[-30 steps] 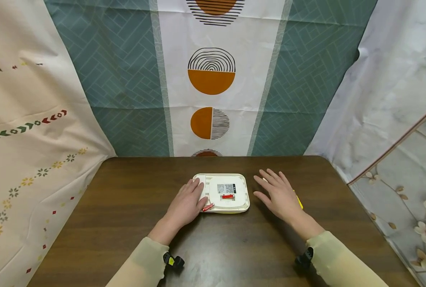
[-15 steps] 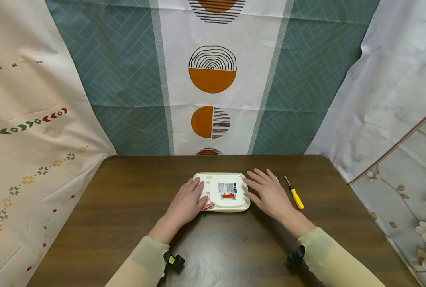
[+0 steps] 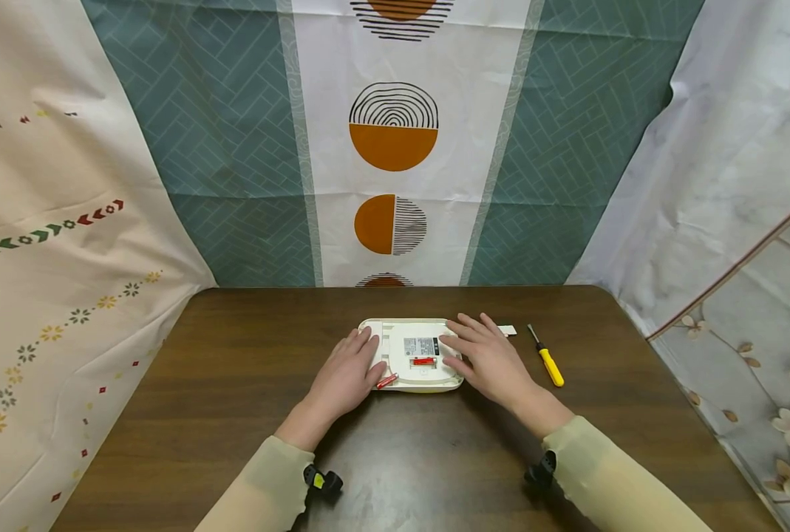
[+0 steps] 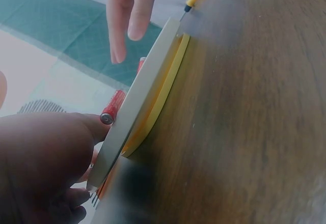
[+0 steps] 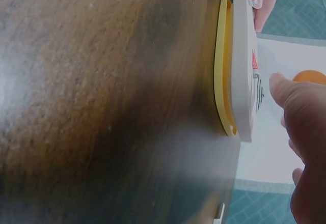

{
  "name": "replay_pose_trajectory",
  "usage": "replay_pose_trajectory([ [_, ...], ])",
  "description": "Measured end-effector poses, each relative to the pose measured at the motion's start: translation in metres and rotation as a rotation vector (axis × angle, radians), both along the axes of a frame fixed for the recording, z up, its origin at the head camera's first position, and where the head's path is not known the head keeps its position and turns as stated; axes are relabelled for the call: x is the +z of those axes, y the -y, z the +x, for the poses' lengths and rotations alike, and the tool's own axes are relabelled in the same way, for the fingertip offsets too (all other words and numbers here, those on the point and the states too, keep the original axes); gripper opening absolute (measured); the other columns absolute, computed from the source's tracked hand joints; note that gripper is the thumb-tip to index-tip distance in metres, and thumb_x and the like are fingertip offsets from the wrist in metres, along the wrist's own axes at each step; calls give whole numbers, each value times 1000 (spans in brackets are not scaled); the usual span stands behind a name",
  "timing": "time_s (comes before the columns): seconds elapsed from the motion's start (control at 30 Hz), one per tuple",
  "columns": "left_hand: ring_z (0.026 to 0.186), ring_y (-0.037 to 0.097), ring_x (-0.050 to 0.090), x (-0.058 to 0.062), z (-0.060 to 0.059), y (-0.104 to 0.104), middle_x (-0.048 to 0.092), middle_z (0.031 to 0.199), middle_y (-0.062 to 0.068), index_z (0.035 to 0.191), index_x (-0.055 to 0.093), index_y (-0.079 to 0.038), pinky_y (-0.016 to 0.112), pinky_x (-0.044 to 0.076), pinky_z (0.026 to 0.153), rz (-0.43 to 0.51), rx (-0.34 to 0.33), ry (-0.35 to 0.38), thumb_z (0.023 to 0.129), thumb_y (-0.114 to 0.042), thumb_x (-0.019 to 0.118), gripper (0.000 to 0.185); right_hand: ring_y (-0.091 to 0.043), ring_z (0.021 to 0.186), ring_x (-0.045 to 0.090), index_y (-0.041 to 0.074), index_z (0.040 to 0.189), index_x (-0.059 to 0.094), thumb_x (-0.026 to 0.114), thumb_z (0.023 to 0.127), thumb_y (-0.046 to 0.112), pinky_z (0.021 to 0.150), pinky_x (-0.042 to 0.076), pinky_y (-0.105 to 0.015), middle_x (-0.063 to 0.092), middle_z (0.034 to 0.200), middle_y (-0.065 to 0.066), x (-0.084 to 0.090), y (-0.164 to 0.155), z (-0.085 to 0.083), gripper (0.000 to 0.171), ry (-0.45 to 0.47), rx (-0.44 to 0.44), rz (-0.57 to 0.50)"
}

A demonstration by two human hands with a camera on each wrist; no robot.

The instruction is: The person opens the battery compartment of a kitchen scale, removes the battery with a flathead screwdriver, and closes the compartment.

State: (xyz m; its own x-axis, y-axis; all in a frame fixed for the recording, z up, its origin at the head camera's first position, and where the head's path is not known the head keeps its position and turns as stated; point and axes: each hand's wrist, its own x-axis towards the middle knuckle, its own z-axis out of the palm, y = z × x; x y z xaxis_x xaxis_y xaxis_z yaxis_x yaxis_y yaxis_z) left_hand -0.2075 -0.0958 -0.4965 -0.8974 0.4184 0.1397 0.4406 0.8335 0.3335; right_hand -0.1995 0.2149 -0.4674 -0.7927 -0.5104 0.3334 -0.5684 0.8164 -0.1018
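Near edge: two sleeves come in over the dark table (image 3: 235,414), a wrist camera on each. Left hand (image 3: 344,377) lies flat on the left end of the white device (image 3: 421,384), fingers straight, pressing rather than gripping; a loose red battery (image 3: 386,382) sits just by its thumb at the device's front-left corner. Left wrist view shows the same battery (image 4: 112,107) at the rim, and a yellow base (image 4: 163,94) under the white shell. Right hand (image 3: 488,358) is over the right end of the device, fingers spread and straight, tips near the label and the second red battery (image 3: 423,362) seated in the bay; grip is apart, holding nothing. Can't tell from the right wrist view whether the fingertips (image 5: 288,94) actually touch the shell. The device lies face-down mid-table, flat. Judgement: it's battery work in the bay. To do it well, keep the left palm holding the shell down so it doesn't slide, work with the right fingertips only, and mind the loose cell rolling off. Further right: a small white tab (image 3: 506,330), then the yellow screwdriver (image 3: 549,362), apart from both hands. Patterned cloths hang behind.
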Motion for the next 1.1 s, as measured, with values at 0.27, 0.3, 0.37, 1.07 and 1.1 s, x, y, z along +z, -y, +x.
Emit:
replay_pose_trajectory([
  [0.27,162,44,33,1,0,-1,42,172,24,162,52,1,56,27,132,5,-1,-11,113,-38,65,64,-37,154,50,12,139,79,84,101,32,132,25,-62,64,156,-13,-1,8,-2,44,-2,27,6],
  [0.3,162,44,33,1,0,-1,42,172,24,162,52,1,56,27,132,5,-1,-12,113,-38,65,64,-36,154,50,13,139,79,84,101,32,132,24,-61,64,156,-12,-1,9,-2,43,2,28,11],
  [0.37,162,44,32,2,0,-1,42,172,24,162,52,1,56,27,132,10,-1,-7,113,-38,65,64,-36,154,50,13,138,80,84,101,32,132,24,-61,65,155,-11,-2,11,-2,42,7,31,18],
  [1.07,163,43,31,4,1,-1,40,173,23,163,52,0,56,26,132,11,5,12,113,-39,65,65,-36,145,60,13,121,87,90,96,23,130,30,-59,74,142,-11,-5,18,-6,28,-50,94,34],
  [1.1,163,43,31,3,1,-1,40,173,23,163,52,0,56,26,132,11,6,13,113,-39,65,65,-36,144,61,13,121,87,90,95,23,130,30,-59,74,141,-11,-6,19,-7,27,-52,94,34],
])
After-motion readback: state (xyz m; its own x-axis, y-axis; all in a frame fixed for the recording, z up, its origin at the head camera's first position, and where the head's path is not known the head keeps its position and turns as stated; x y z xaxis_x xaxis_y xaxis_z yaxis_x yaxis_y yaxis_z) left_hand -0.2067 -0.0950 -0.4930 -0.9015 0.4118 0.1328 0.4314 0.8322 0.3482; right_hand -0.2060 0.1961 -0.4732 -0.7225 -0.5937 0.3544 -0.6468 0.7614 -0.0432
